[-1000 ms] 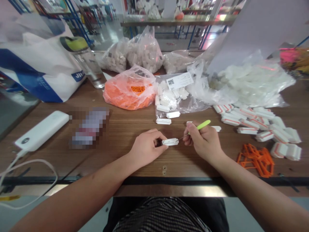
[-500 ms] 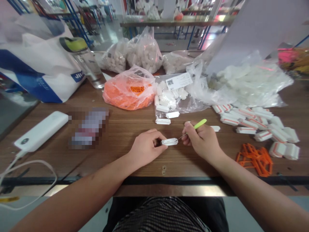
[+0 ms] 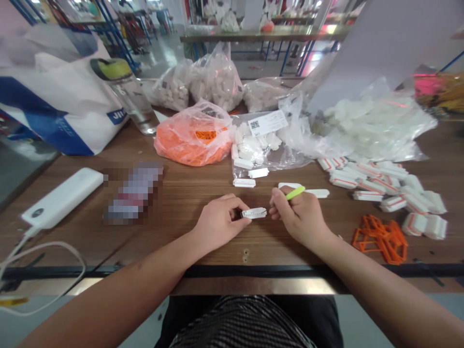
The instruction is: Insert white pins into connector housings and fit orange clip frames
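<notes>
My left hand rests on the wooden table and pinches a small white plastic connector by its left end. My right hand is closed round a thin tool with a lime-green handle. The tool's tip is at the connector's right end, hidden by my fingers. Two loose white connectors lie just beyond my hands.
An orange-filled bag and clear bags of white parts sit behind. Finished white pieces and orange frames lie at the right. A white power bank, a cable, a bottle and a blue-white bag are at the left.
My right hand has moved left toward the connector, pushing the green tool in so less of its handle and metal tip shows. My left hand has kept still.
</notes>
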Action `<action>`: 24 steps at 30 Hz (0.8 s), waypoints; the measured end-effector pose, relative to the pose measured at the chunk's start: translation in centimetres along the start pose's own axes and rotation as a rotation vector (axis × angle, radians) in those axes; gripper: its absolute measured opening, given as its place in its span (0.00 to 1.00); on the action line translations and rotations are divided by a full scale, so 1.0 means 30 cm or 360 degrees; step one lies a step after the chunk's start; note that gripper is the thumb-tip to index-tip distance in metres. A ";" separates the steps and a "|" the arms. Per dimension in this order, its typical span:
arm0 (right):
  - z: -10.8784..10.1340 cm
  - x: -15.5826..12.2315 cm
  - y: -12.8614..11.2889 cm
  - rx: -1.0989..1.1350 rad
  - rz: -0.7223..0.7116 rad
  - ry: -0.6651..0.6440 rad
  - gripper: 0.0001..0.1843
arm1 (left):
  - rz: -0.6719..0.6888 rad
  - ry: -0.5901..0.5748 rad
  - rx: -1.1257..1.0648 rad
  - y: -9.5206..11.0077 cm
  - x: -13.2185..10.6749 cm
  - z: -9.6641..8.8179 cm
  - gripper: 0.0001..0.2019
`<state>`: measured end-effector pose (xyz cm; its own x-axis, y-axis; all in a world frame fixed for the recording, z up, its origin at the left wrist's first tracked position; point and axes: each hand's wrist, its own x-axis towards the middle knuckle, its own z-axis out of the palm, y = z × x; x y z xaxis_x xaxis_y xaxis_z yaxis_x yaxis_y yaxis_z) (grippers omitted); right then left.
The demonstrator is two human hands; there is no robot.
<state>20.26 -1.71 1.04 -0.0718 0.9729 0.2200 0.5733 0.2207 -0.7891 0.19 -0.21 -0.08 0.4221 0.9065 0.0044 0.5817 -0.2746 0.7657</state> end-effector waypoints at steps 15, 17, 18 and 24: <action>0.003 0.022 0.028 0.0434 0.0295 0.0178 0.23 | -0.0005 0.0001 0.0044 0.002 0.001 0.001 0.04; 0.004 0.022 0.028 0.0428 0.0286 0.0178 0.22 | 0.0005 0.0001 0.0046 0.001 0.001 0.001 0.04; 0.004 0.022 0.028 0.0426 0.0282 0.0180 0.22 | 0.0012 0.0002 0.0046 0.001 0.000 0.001 0.04; 0.005 0.024 0.030 0.0429 0.0297 0.0183 0.22 | -0.0002 0.0006 0.0039 0.000 0.001 0.002 0.04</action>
<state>20.59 -0.79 0.41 0.1154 0.9873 0.1091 0.3307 0.0653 -0.9415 0.24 -0.19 -0.12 0.4186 0.9082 0.0059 0.5993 -0.2810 0.7496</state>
